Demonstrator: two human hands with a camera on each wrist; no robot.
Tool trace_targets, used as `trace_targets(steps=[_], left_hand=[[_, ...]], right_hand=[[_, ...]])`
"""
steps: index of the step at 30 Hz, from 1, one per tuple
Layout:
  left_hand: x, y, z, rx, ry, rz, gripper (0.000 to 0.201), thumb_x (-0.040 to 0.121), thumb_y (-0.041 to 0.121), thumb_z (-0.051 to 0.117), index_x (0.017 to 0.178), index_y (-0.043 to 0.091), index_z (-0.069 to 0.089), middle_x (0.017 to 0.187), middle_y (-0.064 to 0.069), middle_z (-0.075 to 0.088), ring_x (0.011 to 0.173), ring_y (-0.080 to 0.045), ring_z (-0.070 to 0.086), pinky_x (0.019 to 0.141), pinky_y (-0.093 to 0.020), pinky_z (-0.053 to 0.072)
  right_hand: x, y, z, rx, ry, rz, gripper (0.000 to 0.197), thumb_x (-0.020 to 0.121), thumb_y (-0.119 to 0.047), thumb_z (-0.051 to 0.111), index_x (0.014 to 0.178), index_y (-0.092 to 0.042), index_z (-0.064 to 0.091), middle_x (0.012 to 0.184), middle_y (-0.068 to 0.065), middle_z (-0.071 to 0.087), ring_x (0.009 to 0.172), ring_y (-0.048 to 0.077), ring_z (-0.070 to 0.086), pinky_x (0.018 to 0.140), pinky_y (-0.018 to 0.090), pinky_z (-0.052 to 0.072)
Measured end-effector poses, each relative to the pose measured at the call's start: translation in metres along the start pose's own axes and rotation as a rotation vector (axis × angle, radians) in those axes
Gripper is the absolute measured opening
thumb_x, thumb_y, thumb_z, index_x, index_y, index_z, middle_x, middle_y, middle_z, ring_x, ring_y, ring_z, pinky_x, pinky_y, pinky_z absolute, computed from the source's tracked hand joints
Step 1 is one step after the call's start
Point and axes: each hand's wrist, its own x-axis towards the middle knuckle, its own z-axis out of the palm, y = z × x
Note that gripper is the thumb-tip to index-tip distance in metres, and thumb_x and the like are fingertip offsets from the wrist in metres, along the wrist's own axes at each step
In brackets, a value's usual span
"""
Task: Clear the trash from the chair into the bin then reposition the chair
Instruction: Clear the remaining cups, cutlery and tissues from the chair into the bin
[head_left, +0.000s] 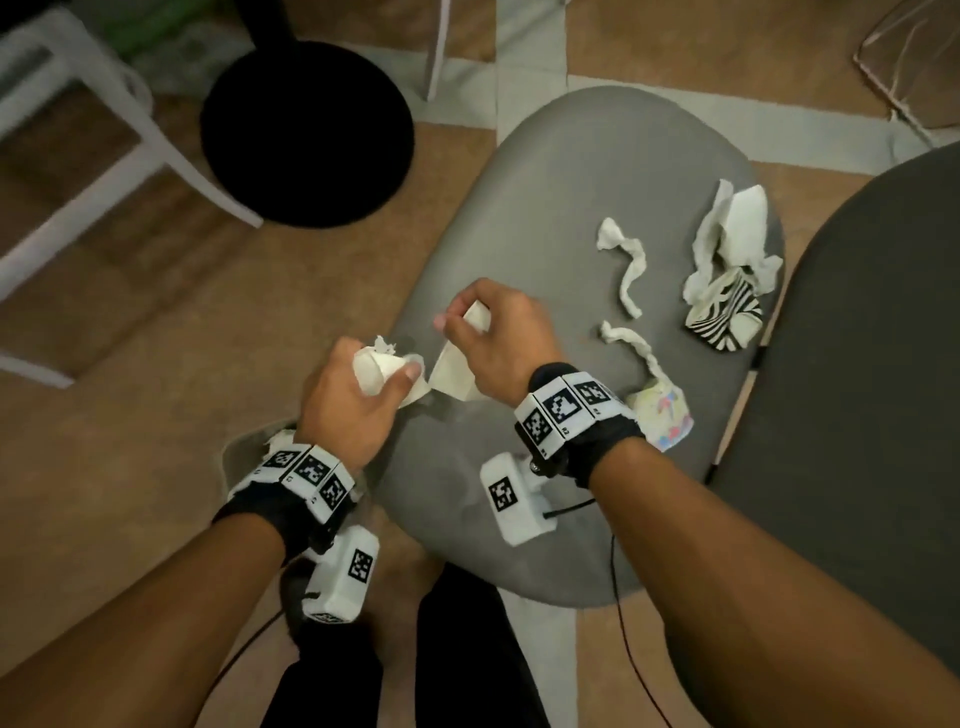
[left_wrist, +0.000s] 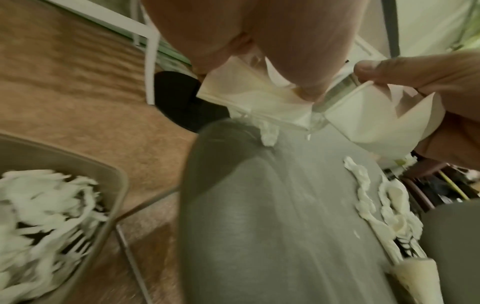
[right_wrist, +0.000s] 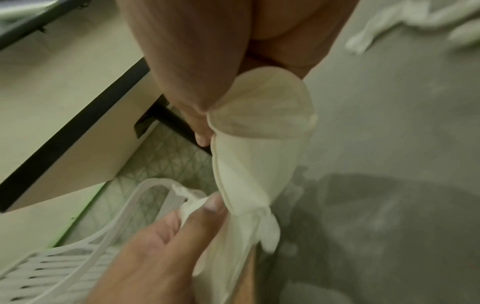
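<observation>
The grey chair seat (head_left: 545, 208) carries trash: two twisted tissues (head_left: 626, 265), a zebra-striped paper cup (head_left: 727, 317) stuffed with tissue, and a colourful cup (head_left: 662, 415) beside my right wrist. Over the seat's left edge my left hand (head_left: 384, 366) grips a crumpled white wad of paper (left_wrist: 246, 96). Right beside it, my right hand (head_left: 462, 325) pinches a crushed white paper cup (right_wrist: 259, 133), which hangs downward. The two pieces nearly touch. The beige bin (left_wrist: 78, 160) holds white and striped trash low on the left; in the head view my left wrist hides most of it.
A black round base (head_left: 306, 130) and white furniture legs (head_left: 171, 156) stand on the brown floor to the upper left. A dark grey chair back (head_left: 872, 389) rises on the right. Cables (head_left: 618, 597) trail from my right wrist.
</observation>
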Motion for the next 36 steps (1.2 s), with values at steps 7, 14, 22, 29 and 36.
trace_targets(steps=[7,14,22,29,36], left_hand=[[-0.009,-0.117,-0.052,-0.083,0.078,-0.308,0.042,0.08,0.051,0.07,0.1,0.017,0.055,0.091,0.002,0.067,0.082,-0.022,0.064,0.071,-0.035,0.054],[-0.004,-0.235,-0.041,-0.061,-0.102,-0.492,0.049,0.09,0.019,0.049,0.135,0.008,0.037,0.129,-0.013,0.053,0.108,-0.031,0.056,0.089,-0.036,0.045],[-0.013,-0.302,-0.014,0.214,-0.454,-0.265,0.066,0.095,0.012,0.05,0.155,0.011,0.024,0.165,-0.009,0.016,0.149,-0.024,0.022,0.119,-0.029,0.022],[-0.014,-0.313,-0.061,0.179,-0.408,-0.3,0.042,0.094,0.015,0.047,0.134,0.021,0.059,0.133,-0.007,0.063,0.112,-0.024,0.064,0.091,-0.025,0.048],[-0.002,-0.229,-0.09,0.142,-0.264,-0.17,0.025,0.095,0.009,0.047,0.11,0.015,0.067,0.103,-0.004,0.072,0.097,-0.022,0.067,0.089,-0.033,0.053]], right_hand=[[-0.041,-0.028,0.16,0.04,-0.151,-0.075,0.021,0.096,-0.038,0.056,0.095,-0.019,0.064,0.1,0.005,0.063,0.084,0.023,0.062,0.07,0.032,0.051],[-0.06,0.029,0.293,-0.133,-0.227,-0.016,0.022,0.1,-0.016,0.045,0.112,-0.004,0.06,0.119,0.019,0.055,0.106,0.033,0.054,0.094,0.038,0.042],[-0.04,0.069,0.341,-0.243,-0.345,0.175,0.054,0.096,-0.019,0.046,0.148,-0.01,0.032,0.149,0.017,0.039,0.13,0.035,0.047,0.105,0.039,0.043],[-0.044,0.054,0.334,-0.413,-0.545,0.182,0.044,0.097,-0.022,0.047,0.14,-0.012,0.049,0.145,0.013,0.048,0.124,0.032,0.055,0.103,0.036,0.047],[-0.053,-0.008,0.259,-0.101,-0.372,0.014,0.031,0.094,-0.021,0.047,0.124,-0.025,0.057,0.114,0.0,0.068,0.094,0.022,0.068,0.09,0.039,0.055]])
